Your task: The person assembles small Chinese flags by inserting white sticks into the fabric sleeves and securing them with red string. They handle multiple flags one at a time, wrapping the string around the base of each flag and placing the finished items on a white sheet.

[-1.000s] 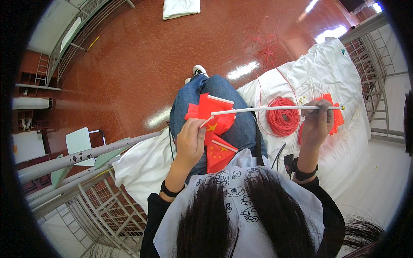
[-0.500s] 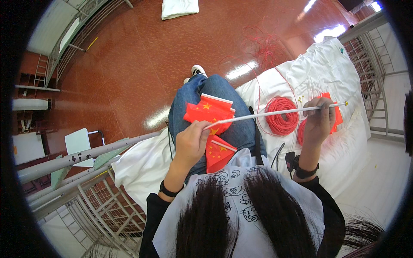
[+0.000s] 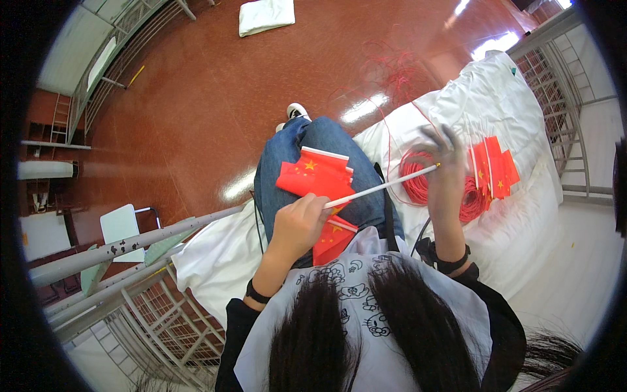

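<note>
A slim white flagpole (image 3: 385, 187) with a small gold tip slants across my lap. My left hand (image 3: 299, 223) is closed round its lower end. Beside the gold tip, my right hand (image 3: 447, 171) is blurred, its fingers spread and pointing upward; whether it touches the tip is unclear. Red flags with yellow stars (image 3: 313, 174) lie on my thighs, partly hidden by the left hand and pole. Behind my right hand, a coil of red cord (image 3: 414, 187) rests on the white bedding, and a second coil (image 3: 473, 204) sits beside it.
More red flags (image 3: 494, 168) with white sticks lie on the white bedding (image 3: 486, 85) at right. Loose red cord (image 3: 392, 68) trails over the reddish floor. A metal bed rail (image 3: 134, 244) runs at left, near a pale chair (image 3: 119, 228). A white folded cloth (image 3: 266, 16) lies far ahead.
My right hand has moved left and toward me, and its fingers have spread from their grip near the tip. The pole has shifted left with my left hand, baring the flags at right.
</note>
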Demonstrator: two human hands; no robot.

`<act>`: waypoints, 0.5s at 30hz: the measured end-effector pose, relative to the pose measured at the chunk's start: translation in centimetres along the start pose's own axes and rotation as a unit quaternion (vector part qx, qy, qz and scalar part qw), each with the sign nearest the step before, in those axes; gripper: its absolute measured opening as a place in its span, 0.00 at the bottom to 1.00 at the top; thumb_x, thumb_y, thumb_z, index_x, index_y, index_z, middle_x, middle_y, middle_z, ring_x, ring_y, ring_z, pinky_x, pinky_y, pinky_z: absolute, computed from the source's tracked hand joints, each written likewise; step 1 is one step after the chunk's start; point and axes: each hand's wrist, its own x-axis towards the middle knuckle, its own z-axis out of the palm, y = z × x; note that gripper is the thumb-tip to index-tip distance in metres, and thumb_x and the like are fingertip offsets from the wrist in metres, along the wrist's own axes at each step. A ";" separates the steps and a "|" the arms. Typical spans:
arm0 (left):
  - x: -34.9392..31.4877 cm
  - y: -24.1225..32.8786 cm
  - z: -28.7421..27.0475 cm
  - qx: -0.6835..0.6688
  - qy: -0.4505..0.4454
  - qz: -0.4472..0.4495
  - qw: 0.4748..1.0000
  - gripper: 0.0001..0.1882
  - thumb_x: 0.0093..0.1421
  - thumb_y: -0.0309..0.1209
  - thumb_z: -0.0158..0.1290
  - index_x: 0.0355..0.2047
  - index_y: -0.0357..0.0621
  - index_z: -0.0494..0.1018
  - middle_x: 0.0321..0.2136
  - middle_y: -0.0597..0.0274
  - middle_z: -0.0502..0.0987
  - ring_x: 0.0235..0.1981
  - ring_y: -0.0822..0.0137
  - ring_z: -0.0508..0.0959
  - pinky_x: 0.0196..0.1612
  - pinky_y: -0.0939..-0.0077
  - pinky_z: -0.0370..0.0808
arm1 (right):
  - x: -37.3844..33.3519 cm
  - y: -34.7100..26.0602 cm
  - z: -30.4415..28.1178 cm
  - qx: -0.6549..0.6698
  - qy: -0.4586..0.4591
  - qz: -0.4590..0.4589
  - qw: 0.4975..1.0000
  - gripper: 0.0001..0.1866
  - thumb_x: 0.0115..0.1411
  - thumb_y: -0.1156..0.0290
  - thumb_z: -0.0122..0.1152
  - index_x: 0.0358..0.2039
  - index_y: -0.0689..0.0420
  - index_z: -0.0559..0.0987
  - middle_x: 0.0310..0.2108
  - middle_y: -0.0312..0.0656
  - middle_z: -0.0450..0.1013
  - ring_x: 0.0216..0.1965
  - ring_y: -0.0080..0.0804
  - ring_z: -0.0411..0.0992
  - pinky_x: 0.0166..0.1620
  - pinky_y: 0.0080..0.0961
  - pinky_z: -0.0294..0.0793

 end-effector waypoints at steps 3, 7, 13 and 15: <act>0.1 -0.1 0.1 0.013 -0.008 0.008 1.000 0.08 0.53 0.28 0.54 0.32 0.40 0.69 0.22 0.58 0.69 0.23 0.59 0.75 0.23 0.68 0.70 | 0.0 -0.2 -0.1 -0.140 -0.085 -0.037 0.986 0.25 0.63 0.65 0.47 0.57 0.62 0.59 0.54 0.52 0.62 0.49 0.37 0.67 0.54 0.37 0.65; 0.4 0.8 1.7 0.014 -0.066 0.026 0.997 0.07 0.54 0.28 0.52 0.33 0.41 0.70 0.23 0.60 0.70 0.22 0.59 0.75 0.23 0.68 0.70 | -2.6 0.7 2.8 -0.314 -0.301 0.033 0.900 0.28 0.60 0.68 0.51 0.59 0.63 0.57 0.56 0.54 0.58 0.58 0.45 0.58 0.60 0.37 0.56; 0.7 2.0 2.4 0.022 -0.085 0.026 0.996 0.11 0.52 0.29 0.54 0.36 0.39 0.71 0.24 0.60 0.72 0.23 0.61 0.76 0.24 0.68 0.71 | -3.3 1.5 3.1 -0.382 -0.309 -0.048 0.870 0.22 0.58 0.65 0.55 0.48 0.65 0.64 0.47 0.55 0.62 0.52 0.52 0.60 0.55 0.40 0.58; 1.1 2.2 2.2 -0.004 -0.079 0.028 0.996 0.14 0.52 0.28 0.54 0.39 0.38 0.70 0.24 0.56 0.71 0.24 0.56 0.74 0.25 0.65 0.70 | -2.8 1.1 1.5 -0.475 -0.307 -0.070 0.822 0.14 0.57 0.63 0.56 0.33 0.62 0.70 0.34 0.50 0.68 0.40 0.48 0.67 0.43 0.39 0.65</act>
